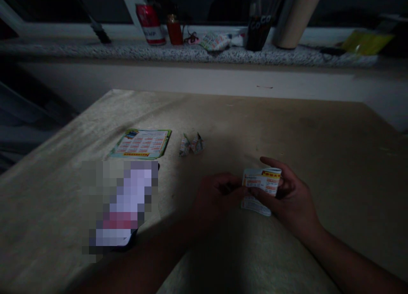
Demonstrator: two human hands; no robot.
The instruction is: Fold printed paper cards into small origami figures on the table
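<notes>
Between my two hands is a folded printed leaflet (259,179), white with red-orange text and a yellow strip near its top edge. My left hand (219,194) pinches its left side between thumb and fingers. On the right side, my right hand (291,198) grips it with the thumb in front and fingers behind, the index finger raised. Left of the hands, two small folded paper pieces (191,145) stand on the table. A stack of similar printed sheets (143,143) lies flat farther left.
A phone with a blurred-out screen (127,204) lies on the table (334,158) near my left forearm. Along the granite windowsill (111,52) behind stand a red can (150,25), a small red bottle (174,30), a crumpled wrapper (215,42), a dark cup (259,28) and a tan cylinder (295,20).
</notes>
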